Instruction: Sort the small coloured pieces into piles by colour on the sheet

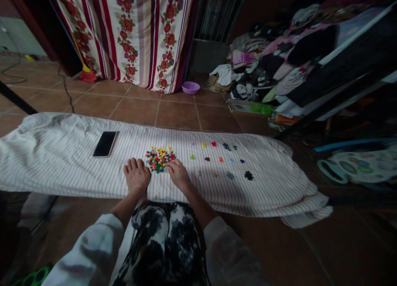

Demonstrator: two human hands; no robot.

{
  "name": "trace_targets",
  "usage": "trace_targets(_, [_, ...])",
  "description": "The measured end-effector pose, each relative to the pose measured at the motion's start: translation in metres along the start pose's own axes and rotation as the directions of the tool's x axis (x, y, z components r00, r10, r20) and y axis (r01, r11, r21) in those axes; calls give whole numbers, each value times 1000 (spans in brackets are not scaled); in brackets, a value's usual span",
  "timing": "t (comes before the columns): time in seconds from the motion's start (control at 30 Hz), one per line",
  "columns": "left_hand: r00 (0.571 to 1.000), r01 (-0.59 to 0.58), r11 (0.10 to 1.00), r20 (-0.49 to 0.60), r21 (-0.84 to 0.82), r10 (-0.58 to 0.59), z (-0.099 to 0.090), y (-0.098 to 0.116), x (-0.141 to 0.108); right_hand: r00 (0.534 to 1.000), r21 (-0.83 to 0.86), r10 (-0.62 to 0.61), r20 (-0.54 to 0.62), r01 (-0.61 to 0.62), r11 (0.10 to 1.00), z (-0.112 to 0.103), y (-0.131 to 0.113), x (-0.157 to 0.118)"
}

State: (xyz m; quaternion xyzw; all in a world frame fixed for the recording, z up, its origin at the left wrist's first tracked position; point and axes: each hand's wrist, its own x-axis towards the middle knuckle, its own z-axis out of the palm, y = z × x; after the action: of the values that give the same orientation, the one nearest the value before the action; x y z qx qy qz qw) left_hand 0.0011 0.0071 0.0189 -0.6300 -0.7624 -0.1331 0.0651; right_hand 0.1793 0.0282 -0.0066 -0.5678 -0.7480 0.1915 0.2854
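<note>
A mixed heap of tiny colourful pieces (159,157), perhaps beads, lies on a striped cloth (77,166). My left hand (137,175) rests flat on the cloth at the heap's left side, fingers stretched out. At the heap's right edge, my right hand (179,173) has its thumb and fingers pinched together; whatever is between them is too small to make out. To the right, little one-colour groups sit in rough rows, among them a yellow group (204,144), a red group (214,144), an orange group (221,159) and a black group (248,175).
A phone (105,144) lies on the cloth to the left. Beyond the cloth-covered surface are a tiled floor, a purple basin (190,87) and a flowered curtain (142,37). Clothes (279,58) are piled at the right, near a dark slanting bar.
</note>
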Motion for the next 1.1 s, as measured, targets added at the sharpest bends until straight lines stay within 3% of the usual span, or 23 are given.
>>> trace_targets(0.23, [1000,8,1000,8,6,-8,1,0,0,996,-49,-26,86,31,998,-3,-5,0])
trace_targets(0.57, [1000,21,999,-1,-43,-21,4,0,0,995,-74,-65,71,70,995,-2,-10,8])
trace_targets(1.1, [999,0,1000,-47,11,1,6,-1,0,991,-206,30,131,-2,979,-4,-25,36])
